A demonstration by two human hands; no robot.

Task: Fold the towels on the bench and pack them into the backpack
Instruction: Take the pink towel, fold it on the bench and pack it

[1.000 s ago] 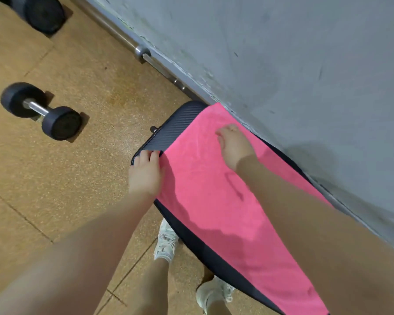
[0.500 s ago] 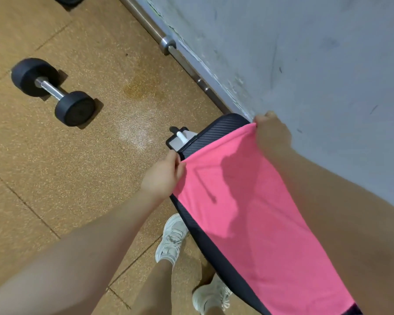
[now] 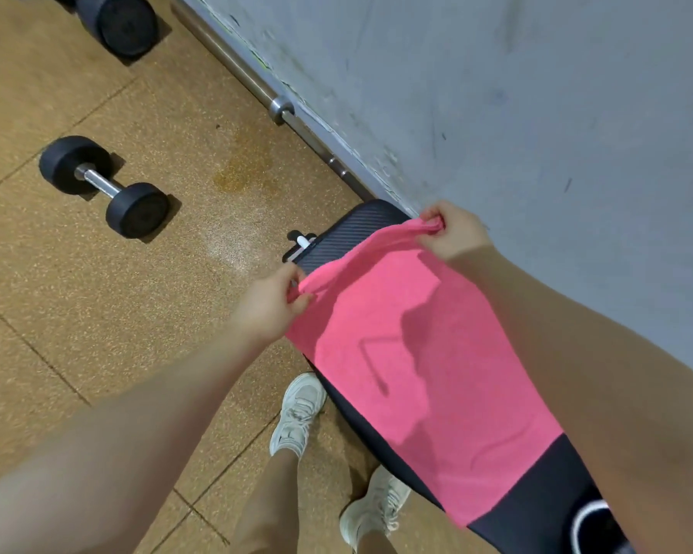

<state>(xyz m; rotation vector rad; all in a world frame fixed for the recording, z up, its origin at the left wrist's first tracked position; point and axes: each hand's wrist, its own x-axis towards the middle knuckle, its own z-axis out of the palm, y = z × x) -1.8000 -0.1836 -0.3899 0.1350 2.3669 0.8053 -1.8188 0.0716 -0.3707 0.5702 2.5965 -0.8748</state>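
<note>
A pink towel (image 3: 425, 373) lies lengthwise on the black padded bench (image 3: 351, 229), which stands along the grey wall. My left hand (image 3: 271, 303) pinches the towel's far left corner at the bench's left edge. My right hand (image 3: 453, 231) grips the far right corner close to the wall. The far edge of the towel is raised off the bench and sags between the two hands. The near end of the towel stops short of the bench's near end (image 3: 537, 509). No backpack is in view.
A black dumbbell (image 3: 103, 185) lies on the brown floor to the left, and another dumbbell (image 3: 119, 22) sits at the top. A steel barbell (image 3: 281, 107) runs along the wall's base. My white shoes (image 3: 299, 413) stand beside the bench.
Both hands went from lying on the towel's far end to gripping its two far corners and lifting that edge off the bench. The camera view shifted.
</note>
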